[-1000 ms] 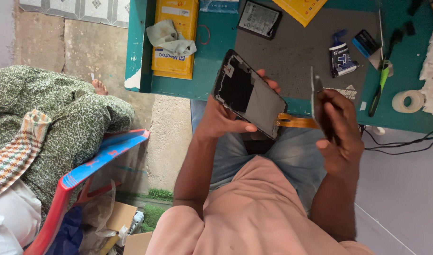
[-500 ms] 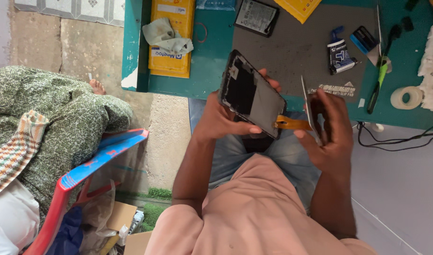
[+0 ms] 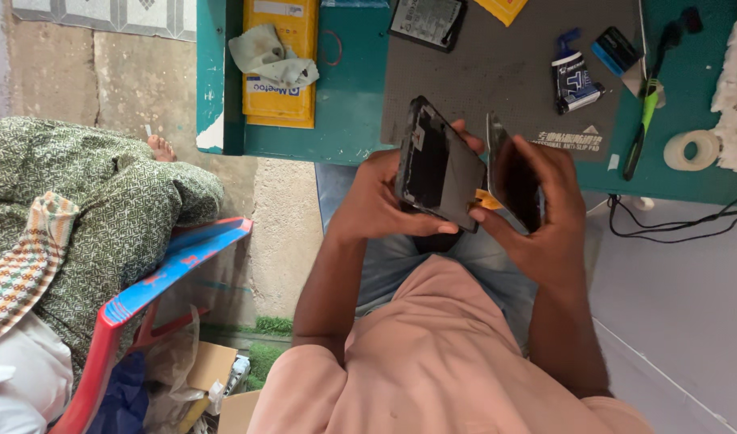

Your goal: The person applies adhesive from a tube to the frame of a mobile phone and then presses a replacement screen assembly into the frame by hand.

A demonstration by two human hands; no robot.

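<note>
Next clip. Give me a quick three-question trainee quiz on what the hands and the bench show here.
1. True or false: the left hand holds the opened phone body.
2. What does the right hand hold? A) green-handled tool B) dark screen panel C) tape roll
3. What colour is the strip joining the two phone parts?

Key
1. True.
2. B: the screen panel; the green-handled tool and tape roll lie on the table.
3. Orange, the flex strip.
</note>
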